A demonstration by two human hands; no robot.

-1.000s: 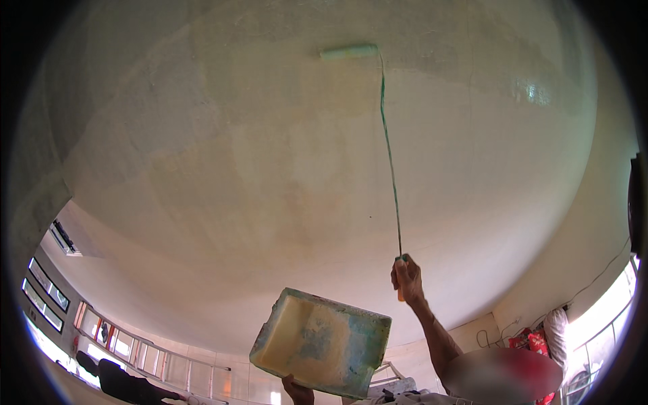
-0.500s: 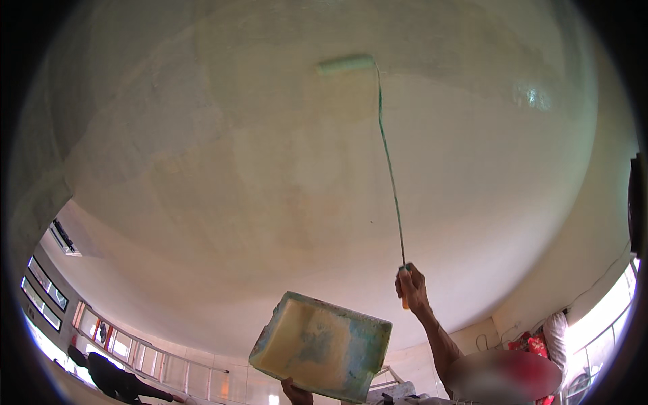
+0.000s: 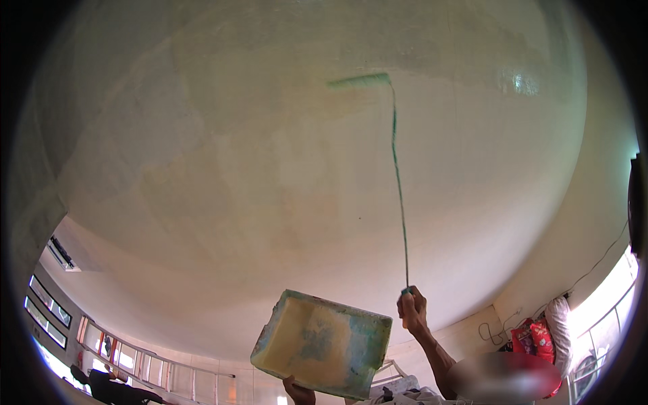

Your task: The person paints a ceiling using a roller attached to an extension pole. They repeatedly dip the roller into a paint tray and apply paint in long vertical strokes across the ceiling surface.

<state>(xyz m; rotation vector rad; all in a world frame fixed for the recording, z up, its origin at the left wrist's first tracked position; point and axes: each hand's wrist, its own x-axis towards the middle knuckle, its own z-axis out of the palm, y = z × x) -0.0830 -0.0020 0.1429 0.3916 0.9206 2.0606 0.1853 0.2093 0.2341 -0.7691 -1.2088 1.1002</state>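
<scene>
My right hand is wrapped round the handle of a paint roller. Its long thin green-stained rod runs upward to the pale green sleeve, slightly blurred, against the broad off-white ceiling. Darker, damp-looking patches mark the surface around and above the sleeve. Lower down, a paint tray with a cream-coloured inside and green and blue stains is tilted towards me. My left hand grips its lower edge, with most of the fingers hidden behind the tray.
A ladder lies along the lower left, near a person in dark clothing. At the right are red patterned cloth bundles, a dangling cord and a bright barred window.
The roller sleeve has moved lower and a little to the right across the ceiling. My right hand has come down with it. The tray stays nearly where it was.
</scene>
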